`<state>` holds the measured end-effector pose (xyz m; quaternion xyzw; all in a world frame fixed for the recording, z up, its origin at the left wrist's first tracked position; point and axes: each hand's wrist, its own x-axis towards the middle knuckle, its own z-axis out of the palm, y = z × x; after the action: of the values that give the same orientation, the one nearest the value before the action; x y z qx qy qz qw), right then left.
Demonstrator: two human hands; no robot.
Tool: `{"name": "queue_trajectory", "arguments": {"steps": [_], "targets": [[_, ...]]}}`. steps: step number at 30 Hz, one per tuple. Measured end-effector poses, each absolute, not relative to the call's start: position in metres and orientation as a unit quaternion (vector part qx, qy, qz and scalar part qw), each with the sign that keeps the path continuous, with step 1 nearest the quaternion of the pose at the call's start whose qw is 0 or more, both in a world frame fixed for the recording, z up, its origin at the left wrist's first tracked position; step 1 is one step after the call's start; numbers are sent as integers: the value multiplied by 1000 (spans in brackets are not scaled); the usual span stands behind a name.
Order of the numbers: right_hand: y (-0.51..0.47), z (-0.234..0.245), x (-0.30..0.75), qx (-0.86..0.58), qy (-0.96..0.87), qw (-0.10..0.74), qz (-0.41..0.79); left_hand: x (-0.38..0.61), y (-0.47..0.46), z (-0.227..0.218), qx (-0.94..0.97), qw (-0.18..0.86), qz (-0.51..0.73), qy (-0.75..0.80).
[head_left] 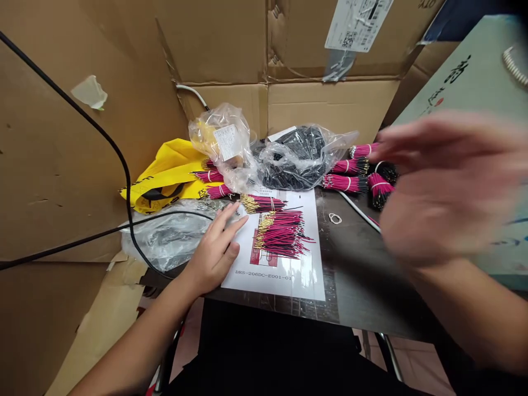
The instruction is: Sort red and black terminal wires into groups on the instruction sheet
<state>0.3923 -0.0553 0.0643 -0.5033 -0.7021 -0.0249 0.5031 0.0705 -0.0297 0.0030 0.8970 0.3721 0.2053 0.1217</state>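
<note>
My left hand [215, 250] rests at the left edge of a white printed sheet [274, 287], fingers apart and holding nothing. Just right of its fingertips lies a loose pile of short pink and black wires [284, 234] with gold-coloured ends. A bundle of the same wires [266, 204], with a white band around it, lies behind the pile. My right hand [449, 187] is raised over the right side of the table, close to the camera and smeared by motion. Its finger positions are unclear, and it partly covers the banded wire bundles [345, 183] behind it.
Clear bags with yellow [220, 140] and black parts [295, 159] stand at the back before cardboard walls [330, 104]. A yellow strap bag [169, 170], crumpled plastic [165, 236] and black cable [124, 159] are left. Rubber bands [335, 218] lie right of the sheet, a pale green bag [466, 82] beyond.
</note>
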Motion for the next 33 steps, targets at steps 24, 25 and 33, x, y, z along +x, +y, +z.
{"name": "queue_trajectory", "arguments": {"steps": [24,25,33], "targets": [[75,32,294,-478,-862,-51,160,24,53,-9,925,-107,130,341],[75,33,293,-477,-863,-52,159,26,50,-9,927,-101,141,333],[73,39,292,-449,-879,-62,152,55,22,0,925,-73,260,268]]}}
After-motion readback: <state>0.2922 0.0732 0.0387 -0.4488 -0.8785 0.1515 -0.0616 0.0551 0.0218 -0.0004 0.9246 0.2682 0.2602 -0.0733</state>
